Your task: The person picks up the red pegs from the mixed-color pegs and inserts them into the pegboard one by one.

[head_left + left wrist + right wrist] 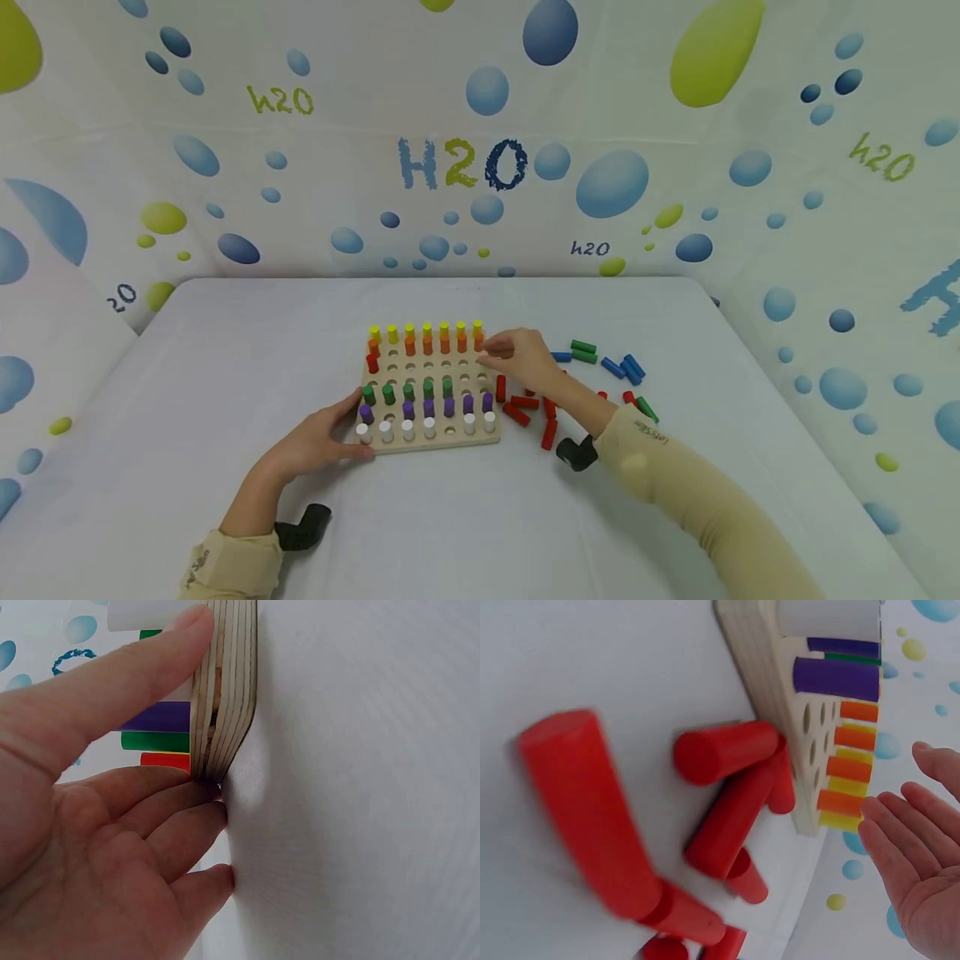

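Note:
A wooden pegboard lies on the white table, bearing rows of upright yellow, orange, green, purple and white pegs, plus a single red peg at its left. My left hand holds the near left corner; in the left wrist view the thumb lies along one edge and the fingers touch the adjoining side. Over the right edge, my right hand has its fingertips beside the rightmost orange peg. Its fingers look nearly straight in the right wrist view, with no peg between them.
Loose red pegs are scattered right of the board, some under the right forearm. Blue pegs and green pegs lie farther right. Black wrist devices project from both wrists. A patterned cloth hangs behind the table.

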{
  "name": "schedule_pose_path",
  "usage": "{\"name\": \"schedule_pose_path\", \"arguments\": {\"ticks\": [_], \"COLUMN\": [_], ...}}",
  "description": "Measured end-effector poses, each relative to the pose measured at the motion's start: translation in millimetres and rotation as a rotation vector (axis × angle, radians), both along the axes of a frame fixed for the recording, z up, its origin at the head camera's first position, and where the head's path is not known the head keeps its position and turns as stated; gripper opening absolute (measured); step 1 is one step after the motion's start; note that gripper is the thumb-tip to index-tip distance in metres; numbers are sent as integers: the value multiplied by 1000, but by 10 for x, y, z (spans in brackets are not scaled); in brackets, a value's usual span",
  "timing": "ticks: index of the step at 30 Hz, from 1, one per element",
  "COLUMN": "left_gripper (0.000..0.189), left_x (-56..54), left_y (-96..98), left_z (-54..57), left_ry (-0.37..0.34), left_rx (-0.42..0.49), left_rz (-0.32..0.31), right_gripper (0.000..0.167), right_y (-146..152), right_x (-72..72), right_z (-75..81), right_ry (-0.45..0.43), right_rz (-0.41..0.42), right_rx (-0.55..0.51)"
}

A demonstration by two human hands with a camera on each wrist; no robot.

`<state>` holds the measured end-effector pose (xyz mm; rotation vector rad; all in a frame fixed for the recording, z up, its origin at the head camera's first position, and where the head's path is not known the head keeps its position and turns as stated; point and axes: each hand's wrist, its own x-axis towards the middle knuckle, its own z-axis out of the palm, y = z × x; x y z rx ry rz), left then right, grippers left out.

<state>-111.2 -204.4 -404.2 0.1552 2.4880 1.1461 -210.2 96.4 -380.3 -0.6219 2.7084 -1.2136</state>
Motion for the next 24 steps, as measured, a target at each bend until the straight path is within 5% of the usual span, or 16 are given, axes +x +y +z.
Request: {"name": "schedule_pose_path", "arguments": {"ticks": [9, 24], "left_gripper": [102, 101], "left_x": [-88, -284], "left_y": [135, 16], "left_z": [70, 119], "left_ry": [-8, -11], "left_rx": [2, -11], "left_rz": [29, -2], "right_gripper": [30, 26], "right_y": [353, 549], "right_x": [-209, -350], "right_z": [-29, -72], "right_ry": [-71, -63], "right_rz": [22, 80], "right_rx": [63, 167]}}
